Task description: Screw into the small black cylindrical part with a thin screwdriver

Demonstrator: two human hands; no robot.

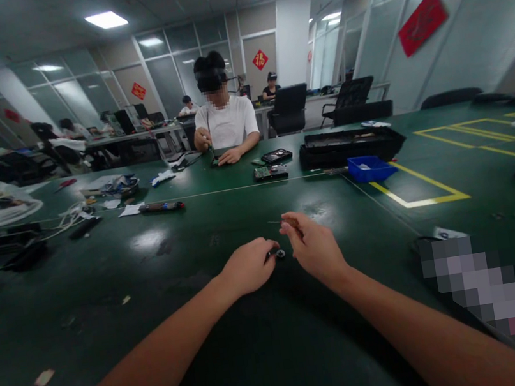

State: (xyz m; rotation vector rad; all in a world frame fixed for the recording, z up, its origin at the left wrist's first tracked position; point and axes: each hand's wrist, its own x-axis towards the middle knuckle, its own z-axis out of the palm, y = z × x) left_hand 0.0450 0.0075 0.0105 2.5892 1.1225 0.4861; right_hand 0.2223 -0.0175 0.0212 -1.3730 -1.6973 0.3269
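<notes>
My left hand (253,264) is closed over a small dark part with a round silver end (281,254), low over the green table (201,337). The fingers hide most of that part, so its kind does not show. Just to the right and slightly higher is my right hand (312,244), its thumb and fingertips pinched together. A thin metal rod (273,221) sticks out leftward from this pinch; its other end is hidden in the hand. The rod's tip is above the silver end and apart from it.
Across the table a person (226,123) works on a small dark object. Ahead lie a circuit board (270,172), a long black housing (350,147), a blue tray (371,169) and a dark pen-like tool (161,207). Cables and black parts lie left; a pixelated screen is at right.
</notes>
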